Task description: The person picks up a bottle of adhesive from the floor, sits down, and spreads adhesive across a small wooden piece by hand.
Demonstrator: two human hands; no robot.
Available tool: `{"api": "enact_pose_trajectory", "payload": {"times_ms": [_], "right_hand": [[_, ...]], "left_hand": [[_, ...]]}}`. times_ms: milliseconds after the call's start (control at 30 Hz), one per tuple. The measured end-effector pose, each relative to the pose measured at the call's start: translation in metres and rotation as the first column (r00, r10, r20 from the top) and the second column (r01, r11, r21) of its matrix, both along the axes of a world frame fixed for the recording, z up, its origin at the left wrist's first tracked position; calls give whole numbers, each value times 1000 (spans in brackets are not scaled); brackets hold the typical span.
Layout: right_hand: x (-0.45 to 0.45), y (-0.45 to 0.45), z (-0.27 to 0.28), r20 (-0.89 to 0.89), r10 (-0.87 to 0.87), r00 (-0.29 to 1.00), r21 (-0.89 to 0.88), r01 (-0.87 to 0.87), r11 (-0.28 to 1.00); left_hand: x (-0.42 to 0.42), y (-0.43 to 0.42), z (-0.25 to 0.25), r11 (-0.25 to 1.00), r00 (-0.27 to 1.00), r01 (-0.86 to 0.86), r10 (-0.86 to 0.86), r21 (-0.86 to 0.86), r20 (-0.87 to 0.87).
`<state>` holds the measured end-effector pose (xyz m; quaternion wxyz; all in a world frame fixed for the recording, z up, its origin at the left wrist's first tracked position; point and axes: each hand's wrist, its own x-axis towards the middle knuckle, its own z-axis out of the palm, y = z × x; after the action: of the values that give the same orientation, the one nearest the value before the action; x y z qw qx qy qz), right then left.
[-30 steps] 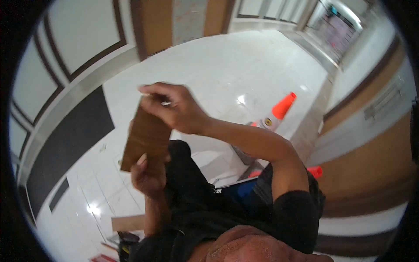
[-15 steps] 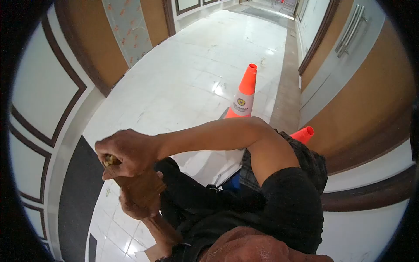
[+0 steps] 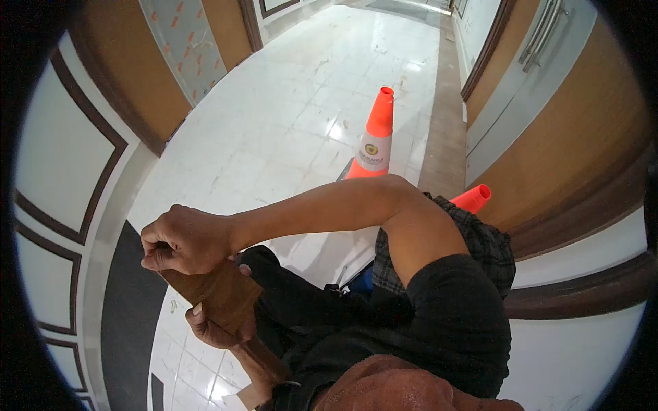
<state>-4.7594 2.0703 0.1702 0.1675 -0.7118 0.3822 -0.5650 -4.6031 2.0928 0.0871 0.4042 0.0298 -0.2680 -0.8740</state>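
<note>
A flat brown board with wood grain [image 3: 223, 291] is held at the left of the view, tilted. My left hand [image 3: 216, 332] grips it from below, thumb on its near face and fingertips showing at its right edge. My right hand [image 3: 188, 240] is closed at the board's upper edge, with fingers curled in. What it holds, if anything, is hidden by the fingers.
An orange and white traffic cone [image 3: 377, 133] stands on the white tiled floor [image 3: 288, 109] ahead. Another orange cone [image 3: 473, 198] is partly behind a dark checked cloth [image 3: 490, 250]. Panelled wall [image 3: 62, 157] lies left, and a door with metal handles [image 3: 541, 34] right.
My right hand has turned and shifted slightly left; the crumpled yellowish thing seen in it before is now hidden. More of the board shows. The view has shifted a little.
</note>
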Motion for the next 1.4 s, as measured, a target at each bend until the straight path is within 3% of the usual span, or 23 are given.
{"api": "enact_pose_trajectory", "payload": {"times_ms": [67,133,167,233,267,333,400,467,533,567,667,700,800,867,933,1000,1033,1100,1133,1167,1267,1333,1400], "right_hand": [[0,2,4,32,-5,999,8,4,1000],[-4,13,16,-106,16,994,193,5,981],[-4,12,13,-105,18,994,192,3,981],[-3,12,9,-224,11,975,-175,-52,983],[-2,12,8,-226,13,974,-176,-54,983],[1,10,5,-48,87,995,13,-87,996],[5,1,2,-46,34,998,-8,-34,999],[7,-4,-2,-47,-14,999,-29,12,1000],[5,4,8,-40,36,999,228,-26,973],[3,5,6,-39,56,998,229,-45,972],[-1,-10,-9,-233,-1,973,-250,-59,967],[-4,-17,-13,-258,62,964,-236,-125,964],[-6,-4,12,-129,104,986,88,-93,992],[-3,-7,4,-75,105,992,41,-102,994],[-1,2,12,-50,124,991,128,-117,985],[-3,-1,14,293,306,906,219,-375,901],[-2,-4,10,287,322,902,227,-390,892],[3,-4,6,48,191,980,118,-195,974],[8,3,9,41,193,980,119,-197,973],[14,12,14,-104,60,993,98,-49,994],[16,15,19,-193,-30,981,146,59,988],[16,12,18,28,111,993,348,-113,931],[21,12,19,105,92,990,361,-124,924]], "left_hand": [[1,-2,-2,999,998,32,-32,1,-52],[5,-5,-6,1000,999,19,-19,-7,-32],[8,-6,-8,1000,1000,6,-6,-15,-16],[11,-7,-8,999,1000,-22,22,-32,13],[11,-8,-8,999,999,-35,36,-42,26],[9,-6,-7,999,999,-26,27,-39,19],[6,-4,0,999,1000,-18,19,-33,13],[5,-4,5,982,981,180,-184,-57,-66],[6,-3,4,984,982,170,-174,-57,-70],[8,-3,2,985,983,165,-168,-55,-73],[16,-12,-6,972,956,232,-234,-32,-180],[9,2,8,1000,998,10,-8,20,-63],[15,-4,15,982,976,190,-188,10,-110],[16,-6,16,967,949,255,-255,-22,-185],[15,-2,17,988,977,137,-146,-67,-158],[14,3,25,998,987,36,-26,58,-161],[21,-6,16,990,984,136,-139,-36,-114],[25,-3,8,993,992,119,-119,-10,-32],[26,-1,6,993,991,118,-118,15,62],[24,-1,3,993,991,118,-118,13,57],[20,1,2,989,990,118,-110,-93,89],[16,4,5,995,995,92,-89,-49,54],[15,4,6,996,997,75,-74,-44,20]]}}
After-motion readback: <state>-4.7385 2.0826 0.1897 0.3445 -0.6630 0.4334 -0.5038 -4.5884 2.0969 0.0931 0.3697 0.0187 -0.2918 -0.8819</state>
